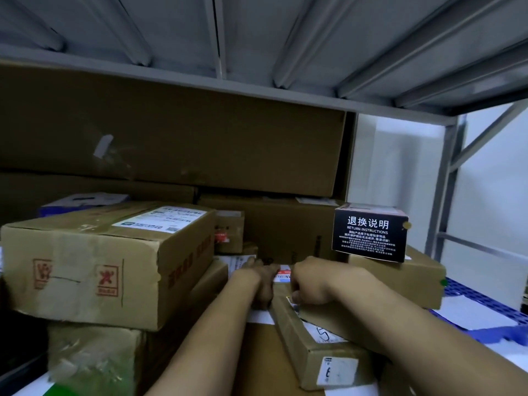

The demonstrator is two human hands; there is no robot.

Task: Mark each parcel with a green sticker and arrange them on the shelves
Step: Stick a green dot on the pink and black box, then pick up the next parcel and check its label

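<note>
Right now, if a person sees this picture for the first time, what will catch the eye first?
First the two hands in the middle: the right hand grips the far end of a long narrow parcel, with the left hand close beside it. Next, the black box with white print, standing on a brown carton at the right. On the left sits a large carton with red stamps.
</note>
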